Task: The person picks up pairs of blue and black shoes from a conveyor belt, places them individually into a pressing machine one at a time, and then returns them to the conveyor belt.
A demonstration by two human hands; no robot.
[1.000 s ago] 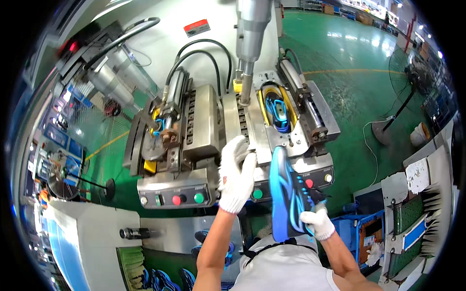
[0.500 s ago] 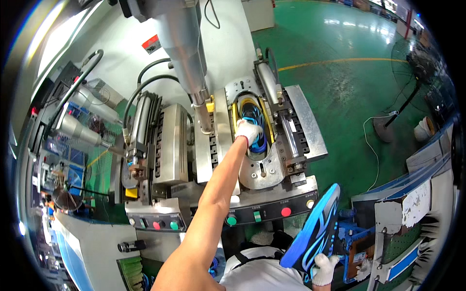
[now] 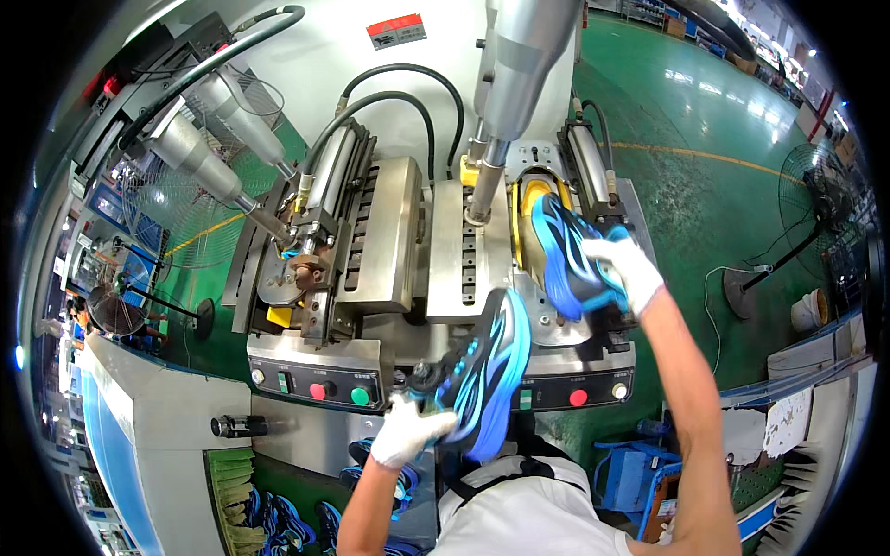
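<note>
In front of my body, my left hand (image 3: pixel 408 434), in a white knitted glove, is closed round the heel end of a blue and black sneaker (image 3: pixel 496 382). The sneaker is tilted, with its blue sole side facing right. My right hand (image 3: pixel 629 271), gloved the same way, grips a second blue and black sneaker (image 3: pixel 559 255) by its heel end. That one hangs over the yellow-lined shoe mould (image 3: pixel 516 222) of the metal pressing machine, its toe pointing away from me. It covers most of the mould, so I cannot tell whether they touch.
Large silver cylinders (image 3: pixel 533 56) hang over the machine. Along its front edge runs a control panel (image 3: pixel 593 394) with coloured buttons. Several blue sneakers (image 3: pixel 278 519) lie low at the left, beside a green brush strip (image 3: pixel 232 500). A standing fan (image 3: pixel 742 287) is at the right.
My left hand has come back from the mould with the sneaker that was in it. My right hand has carried its sneaker from the lower right up over the mould. The view has shifted.
</note>
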